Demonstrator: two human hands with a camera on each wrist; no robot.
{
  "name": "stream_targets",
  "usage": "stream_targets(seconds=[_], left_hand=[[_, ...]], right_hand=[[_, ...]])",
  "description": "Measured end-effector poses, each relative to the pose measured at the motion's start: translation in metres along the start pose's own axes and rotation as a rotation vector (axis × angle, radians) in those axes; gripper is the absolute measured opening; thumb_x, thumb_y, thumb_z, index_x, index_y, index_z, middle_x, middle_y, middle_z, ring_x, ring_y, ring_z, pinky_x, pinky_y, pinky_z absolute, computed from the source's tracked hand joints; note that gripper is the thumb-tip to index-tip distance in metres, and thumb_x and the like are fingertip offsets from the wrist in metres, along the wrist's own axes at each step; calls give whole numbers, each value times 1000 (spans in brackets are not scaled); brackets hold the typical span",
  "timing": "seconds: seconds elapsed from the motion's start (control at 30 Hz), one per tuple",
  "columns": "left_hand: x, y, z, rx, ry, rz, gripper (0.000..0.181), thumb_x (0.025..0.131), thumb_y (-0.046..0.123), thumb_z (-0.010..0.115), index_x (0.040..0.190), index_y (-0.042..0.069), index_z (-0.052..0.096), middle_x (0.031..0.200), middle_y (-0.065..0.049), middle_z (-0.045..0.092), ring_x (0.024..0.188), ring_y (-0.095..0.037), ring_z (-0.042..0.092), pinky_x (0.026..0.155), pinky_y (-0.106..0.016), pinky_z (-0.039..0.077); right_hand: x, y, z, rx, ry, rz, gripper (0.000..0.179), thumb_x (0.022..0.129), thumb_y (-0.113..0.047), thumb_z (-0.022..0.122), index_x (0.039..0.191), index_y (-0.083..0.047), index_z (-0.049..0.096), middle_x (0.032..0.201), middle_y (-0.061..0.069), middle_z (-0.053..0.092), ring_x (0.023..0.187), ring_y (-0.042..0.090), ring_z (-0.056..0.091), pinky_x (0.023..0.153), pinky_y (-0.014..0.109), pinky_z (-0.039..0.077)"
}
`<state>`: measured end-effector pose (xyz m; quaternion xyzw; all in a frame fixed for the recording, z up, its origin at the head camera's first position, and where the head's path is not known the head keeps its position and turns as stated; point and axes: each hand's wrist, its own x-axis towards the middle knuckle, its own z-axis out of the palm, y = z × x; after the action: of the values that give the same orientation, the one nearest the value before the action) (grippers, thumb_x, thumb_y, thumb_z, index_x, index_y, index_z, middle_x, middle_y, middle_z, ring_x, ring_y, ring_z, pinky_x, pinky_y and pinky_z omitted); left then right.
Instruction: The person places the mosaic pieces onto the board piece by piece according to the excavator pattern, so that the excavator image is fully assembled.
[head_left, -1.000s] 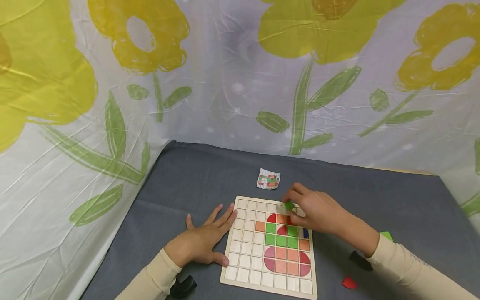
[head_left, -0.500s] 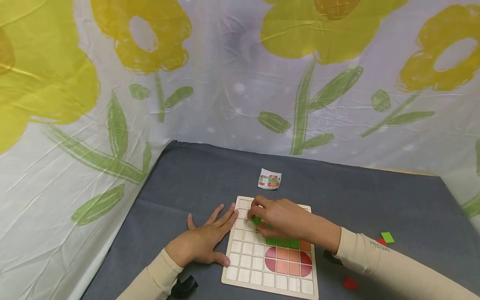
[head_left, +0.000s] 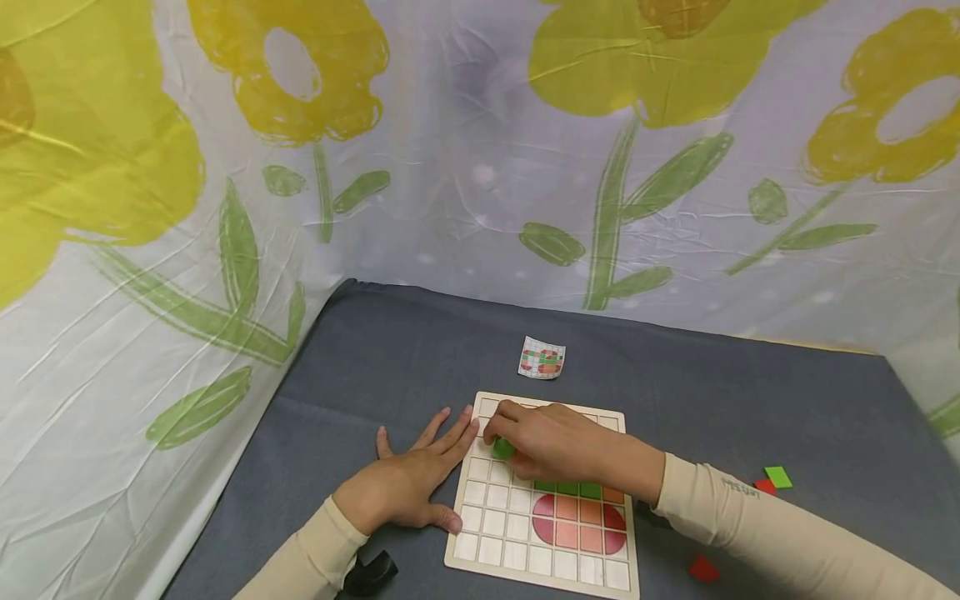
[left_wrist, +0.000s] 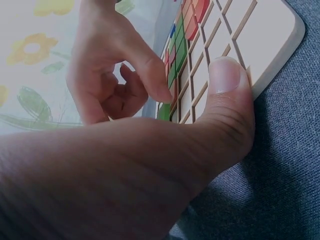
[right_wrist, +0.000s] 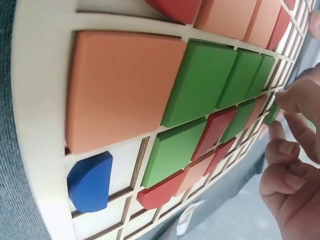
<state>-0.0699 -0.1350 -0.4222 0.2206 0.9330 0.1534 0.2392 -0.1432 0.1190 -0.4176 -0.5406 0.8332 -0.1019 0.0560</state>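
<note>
A wooden grid board [head_left: 495,493] lies on the grey cloth, partly filled with coloured tiles. My left hand [head_left: 401,485] rests with spread fingers at its left edge, the thumb [left_wrist: 225,82] pressing on the rim. Thumb and finger of my right hand [head_left: 558,442] pinch a green tile [head_left: 502,449] over the upper left cells. Seated tiles include green squares [right_wrist: 200,80], an orange square [right_wrist: 122,90] and red rounded pieces [right_wrist: 160,190]. A small blue piece [right_wrist: 91,181] sits in a cell at the right side. My right hand and forearm hide the board's upper middle in the head view.
Behind the board lies a small printed pattern card [head_left: 542,358]. To the right are a loose green square [head_left: 778,477] and red pieces, one [head_left: 704,569] nearer the front. A black object [head_left: 370,575] is by the left sleeve. A flowered curtain [head_left: 450,167] hangs behind.
The right hand has carried the green tile leftward across the board from its upper right to the left cells, then slightly lower. The left hand keeps its place.
</note>
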Motion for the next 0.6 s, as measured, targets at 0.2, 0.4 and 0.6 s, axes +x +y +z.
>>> stream_targets(seconds=[0.2,0.4,0.6], left_hand=[[1,-1,1,-2,1,1,126,76,58,86,172,27,10,179,8,-1,165,-26,-2,100,-96,3],[0,-1,1,-5,4,5,126,77,57,86,172,26,10,179,8,0,165,-27,-2,100,-96,3],[0,0,0,-3,4,2,127,76,58,86,172,26,10,179,8,0,165,-27,-1,100,-96,4]], right_hand=[[0,0,1,14,-28,19,31,94,-14,75,124,-19,68,117,-4,60,68,-1,49,58,18,44],[0,0,1,22,-47,38,31,95,-14,75,125,-20,67,119,-4,61,69,0,50,58,19,45],[0,1,2,16,-40,41,30,95,-15,75,124,-21,68,118,-5,61,68,0,49,57,19,45]])
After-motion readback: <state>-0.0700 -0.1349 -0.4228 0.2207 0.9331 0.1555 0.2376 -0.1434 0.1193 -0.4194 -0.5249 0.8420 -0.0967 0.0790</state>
